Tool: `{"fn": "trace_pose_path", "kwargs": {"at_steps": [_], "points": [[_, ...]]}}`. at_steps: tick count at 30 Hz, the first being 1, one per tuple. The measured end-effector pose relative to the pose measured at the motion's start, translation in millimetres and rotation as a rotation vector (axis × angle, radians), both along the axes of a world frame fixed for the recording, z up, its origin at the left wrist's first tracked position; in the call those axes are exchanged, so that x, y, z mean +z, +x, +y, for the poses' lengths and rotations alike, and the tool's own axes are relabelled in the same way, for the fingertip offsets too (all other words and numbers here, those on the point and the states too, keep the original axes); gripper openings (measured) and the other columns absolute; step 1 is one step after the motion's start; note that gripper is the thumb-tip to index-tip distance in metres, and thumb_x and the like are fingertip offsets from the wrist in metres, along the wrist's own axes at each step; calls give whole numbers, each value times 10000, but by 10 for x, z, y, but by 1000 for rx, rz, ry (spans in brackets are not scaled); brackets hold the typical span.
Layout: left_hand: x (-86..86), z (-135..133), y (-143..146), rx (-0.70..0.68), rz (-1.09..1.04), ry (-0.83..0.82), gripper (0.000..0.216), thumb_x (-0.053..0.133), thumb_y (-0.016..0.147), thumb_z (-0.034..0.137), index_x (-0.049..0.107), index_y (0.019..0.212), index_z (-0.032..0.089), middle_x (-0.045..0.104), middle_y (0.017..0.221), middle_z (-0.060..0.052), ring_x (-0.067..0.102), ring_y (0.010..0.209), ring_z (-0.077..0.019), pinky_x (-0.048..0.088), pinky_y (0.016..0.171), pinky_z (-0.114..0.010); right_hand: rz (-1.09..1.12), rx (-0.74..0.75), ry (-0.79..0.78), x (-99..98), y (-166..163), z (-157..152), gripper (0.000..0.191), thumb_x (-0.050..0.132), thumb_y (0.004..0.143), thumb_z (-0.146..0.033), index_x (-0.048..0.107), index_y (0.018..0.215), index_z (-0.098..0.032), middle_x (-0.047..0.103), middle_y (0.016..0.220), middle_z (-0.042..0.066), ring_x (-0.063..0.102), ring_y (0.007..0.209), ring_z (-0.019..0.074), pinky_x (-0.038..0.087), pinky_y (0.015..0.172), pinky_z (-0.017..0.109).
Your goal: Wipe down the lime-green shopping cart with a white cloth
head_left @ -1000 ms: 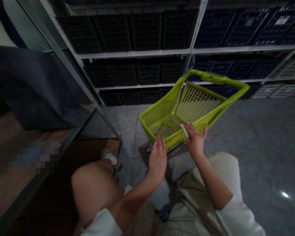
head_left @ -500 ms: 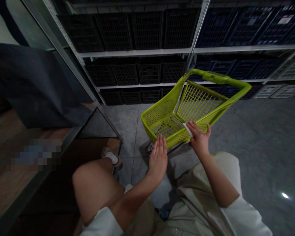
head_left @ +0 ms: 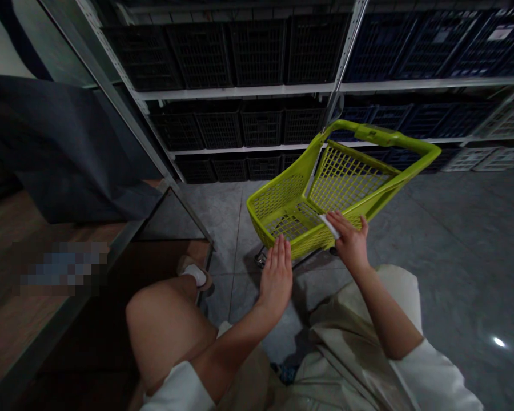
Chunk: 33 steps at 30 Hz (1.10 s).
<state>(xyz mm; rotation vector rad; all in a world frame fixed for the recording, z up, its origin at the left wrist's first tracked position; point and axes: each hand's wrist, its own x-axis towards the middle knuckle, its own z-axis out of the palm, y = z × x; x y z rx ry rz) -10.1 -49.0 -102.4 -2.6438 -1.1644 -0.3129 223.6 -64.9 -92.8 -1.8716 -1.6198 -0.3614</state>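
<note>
A small lime-green shopping cart (head_left: pixel 282 200) stands on the grey floor in front of me, its handle (head_left: pixel 381 136) to the upper right. My right hand (head_left: pixel 350 242) rests on the cart's near rim and presses a small white cloth (head_left: pixel 329 226) against it, fingers closed over the cloth. My left hand (head_left: pixel 276 275) hangs flat, fingers stretched and together, just below the cart's near left wall, holding nothing. My bare left knee (head_left: pixel 163 325) is raised at the lower left.
Metal shelving (head_left: pixel 240 91) with rows of dark plastic crates fills the background. A slanted shelf post (head_left: pixel 124 114) and a low wooden shelf (head_left: pixel 34 308) lie to the left, with dark fabric (head_left: pixel 64 154) draped over it. Grey tiled floor (head_left: pixel 462 240) extends right.
My right hand with the cloth has slid a little to the right along the cart's rim. My left hand has stayed almost where it was.
</note>
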Motion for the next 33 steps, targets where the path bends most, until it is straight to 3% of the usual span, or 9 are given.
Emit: {"fn": "trace_pose_path", "kwargs": {"at_steps": [3,6,9,14,17,23,27,30,33], "points": [[-7,-17,21,6,2,7,638,451,925,97,291,1525,-47,240,1628,-240,267,1517,-306,315,1231,-424,-15,46,-24,-20,-331,-33,729,446,710,-12,551,1391,-248,611,1425,78,513,1381,243,144,1211,565],[-5,-18,22,9,2,6,648,460,923,102,281,1527,-51,252,1624,-245,256,1520,-309,299,1237,-429,-106,298,-91,-20,-699,-72,778,427,719,3,482,1459,-230,560,1479,69,456,1426,202,185,1217,485],[0,-6,10,11,-5,-3,633,450,930,106,295,1527,-37,262,1625,-233,266,1520,-290,306,1234,-415,-200,445,-129,26,-600,-58,790,415,731,7,459,1479,-245,555,1483,64,465,1418,187,177,1218,475],[-5,-8,18,-2,-4,1,610,431,931,91,321,1517,-37,276,1618,-232,290,1511,-287,322,1227,-402,-116,124,-58,52,88,25,721,442,730,-24,547,1397,-276,631,1404,56,539,1356,227,133,1211,556],[-27,-24,45,14,-9,27,601,402,927,57,324,1516,-34,272,1619,-230,289,1512,-274,321,1227,-394,-29,-60,0,-12,-12,18,717,443,722,-32,559,1382,-286,632,1403,50,532,1363,237,122,1208,582],[-85,-31,63,9,-46,53,611,401,919,66,316,1513,-50,297,1611,-236,259,1523,-279,295,1240,-407,-130,262,-75,-54,-839,-85,756,419,733,1,508,1440,-251,587,1452,61,490,1398,191,99,1238,492],[-101,-29,64,8,-76,38,641,393,911,63,278,1535,-29,298,1612,-230,224,1534,-258,294,1239,-414,-227,349,-107,43,-429,-56,740,422,769,-1,502,1442,-297,611,1427,39,542,1351,198,52,1237,531],[-83,-36,76,1,-53,33,619,387,916,58,305,1523,-35,273,1618,-233,239,1529,-261,307,1233,-403,-176,164,-79,83,68,-12,698,436,768,-14,548,1396,-298,643,1387,38,566,1328,228,50,1222,582],[-61,-47,91,-1,-29,46,600,377,917,42,343,1511,-26,289,1615,-223,270,1519,-260,316,1228,-387,-97,17,-40,52,134,-7,707,447,733,-10,565,1376,-280,637,1394,56,553,1342,248,81,1211,596]]}}
